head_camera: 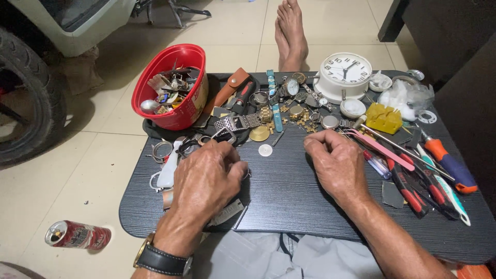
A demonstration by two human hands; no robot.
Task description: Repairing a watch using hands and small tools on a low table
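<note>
Look at the small silver disc (265, 150) lying flat on the dark desk (289, 196). Use it as your marker for everything else. It is round, so it has no long side and points no way at all.

Your left hand (206, 178) sits just to the left of the disc and a bit nearer to you. Its fingers are curled in, almost closed. Something small may be tucked under them, but the hand hides it, so you cannot tell what it holds. A flat silver piece (227, 213) pokes out from under that hand, on the side near you.

Your right hand (336, 163) sits to the right of the disc. Its fingers are curled in too, and nothing shows inside them. It is a bit farther from the disc than the left hand is.

The disc lies between your two hands, not touching either one.

Just beyond the disc is a gold round piece (259, 134). Farther beyond it, to the left, stands the red tub (173, 106) full of bits. The white clock (343, 72) stands far beyond it to the right.
</note>
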